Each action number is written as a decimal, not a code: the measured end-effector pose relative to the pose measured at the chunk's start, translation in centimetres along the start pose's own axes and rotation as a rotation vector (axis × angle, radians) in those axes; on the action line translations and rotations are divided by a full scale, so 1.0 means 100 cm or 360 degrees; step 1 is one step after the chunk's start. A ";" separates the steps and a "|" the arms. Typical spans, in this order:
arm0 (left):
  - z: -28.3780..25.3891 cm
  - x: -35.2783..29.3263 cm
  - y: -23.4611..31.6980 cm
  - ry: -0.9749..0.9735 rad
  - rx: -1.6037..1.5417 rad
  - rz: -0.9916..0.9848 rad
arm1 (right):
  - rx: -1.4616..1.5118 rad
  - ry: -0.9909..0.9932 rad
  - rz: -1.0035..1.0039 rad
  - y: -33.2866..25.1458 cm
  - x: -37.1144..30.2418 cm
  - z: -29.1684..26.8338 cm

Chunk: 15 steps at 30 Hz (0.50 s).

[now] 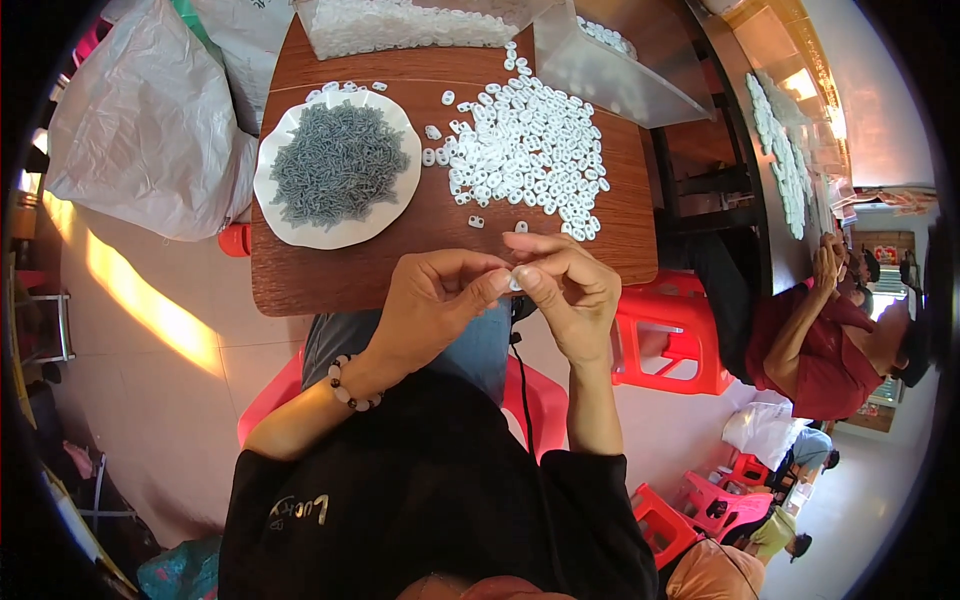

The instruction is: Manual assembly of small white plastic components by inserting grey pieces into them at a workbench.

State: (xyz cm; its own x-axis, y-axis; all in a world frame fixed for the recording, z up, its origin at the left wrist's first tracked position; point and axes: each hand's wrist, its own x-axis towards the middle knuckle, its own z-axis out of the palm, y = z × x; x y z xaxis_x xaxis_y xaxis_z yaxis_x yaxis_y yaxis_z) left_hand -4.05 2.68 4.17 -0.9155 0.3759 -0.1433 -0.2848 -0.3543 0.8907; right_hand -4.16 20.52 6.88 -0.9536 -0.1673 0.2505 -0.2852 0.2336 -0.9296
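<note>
Near the table's front edge, my left hand [425,305] and my right hand [578,298] meet, thumbs and forefingers pinched on a small white two-holed plastic piece [515,281]. My fingertips cover much of it, and whether a second part is with it I cannot make out. Just beyond my hands spreads a heap of the same white oval pieces [530,140]. To its left, a scalloped white plate [335,236] bears a mound of small, thin grey parts [340,165], too fine to name surely. A beaded bracelet [347,385] circles my left wrist.
The brown wooden table [300,285] has a clear bin of white pieces [410,25] at its far edge and a translucent bin [625,65] at far right. White sacks [145,120] stand left. A red stool [672,335] and a co-worker in dark red [815,350] are right.
</note>
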 end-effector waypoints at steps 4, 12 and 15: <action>0.000 0.002 -0.008 0.0055 -0.0201 -0.0016 | 0.0282 0.0124 0.0258 -0.005 -0.005 0.011; 0.001 0.002 -0.011 0.0119 -0.0263 -0.0008 | 0.0181 0.0135 0.0458 -0.005 -0.005 0.011; 0.001 0.003 -0.012 0.0132 -0.0239 0.0015 | 0.0335 0.0061 0.0511 0.001 -0.007 0.007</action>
State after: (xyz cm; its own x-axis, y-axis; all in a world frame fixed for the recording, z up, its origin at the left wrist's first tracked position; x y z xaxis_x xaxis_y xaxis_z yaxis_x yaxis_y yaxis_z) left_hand -3.93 3.30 3.07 -0.9368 0.3023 -0.1761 -0.3100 -0.4836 0.8186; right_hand -3.49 20.02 6.42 -0.9952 -0.0806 -0.0562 0.0509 0.0661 -0.9965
